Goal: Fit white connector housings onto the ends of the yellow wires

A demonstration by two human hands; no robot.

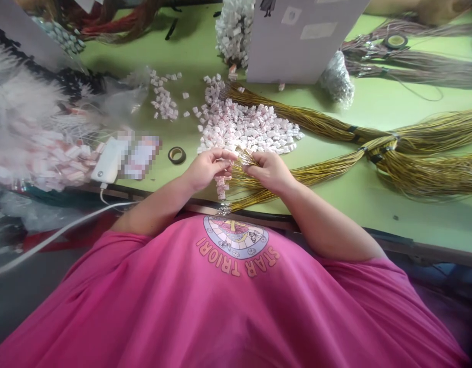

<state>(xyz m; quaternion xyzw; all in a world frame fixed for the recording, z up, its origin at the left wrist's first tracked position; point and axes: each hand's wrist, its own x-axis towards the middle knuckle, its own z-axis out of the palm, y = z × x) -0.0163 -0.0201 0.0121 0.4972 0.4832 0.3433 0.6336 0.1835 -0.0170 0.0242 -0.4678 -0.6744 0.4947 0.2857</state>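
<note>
- Across the bottom of the frame spreads a pink shirt [220,306] with a round print on its chest.
- Just above it, at the near edge of the green table [408,220], lie silvery wire tips [223,208] at the end of a yellow strand bundle.
- Near the center, the right hand [270,171] is closed around yellow wires [245,157], their silvery ends showing between the two hands.
- Beside it, the left hand [209,169] has thumb and fingers drawn narrow, close to those ends; whether something is pinched there, I cannot tell.
- Under the left hand's fingertips sits a short cluster of white connectors [221,189].
- Left of the hands are a black tape roll [177,162], a pixelated object [142,157] and a white device [110,159] with a white cable [55,232] plugged in.
- Directly beyond the hands spreads a large pile of small white pieces [247,128]; a smaller scatter [165,102] lies to its upper left.
- At the right of the frame, tied yellow wire bundles [427,171] cross and fan out.
- At the top center stands a gray panel [293,51], between a heap of white pieces [234,36] and a clear plastic-wrapped bundle [337,82].
- Brownish wires [423,66] lie upper right, below another person's forearm [435,10].
</note>
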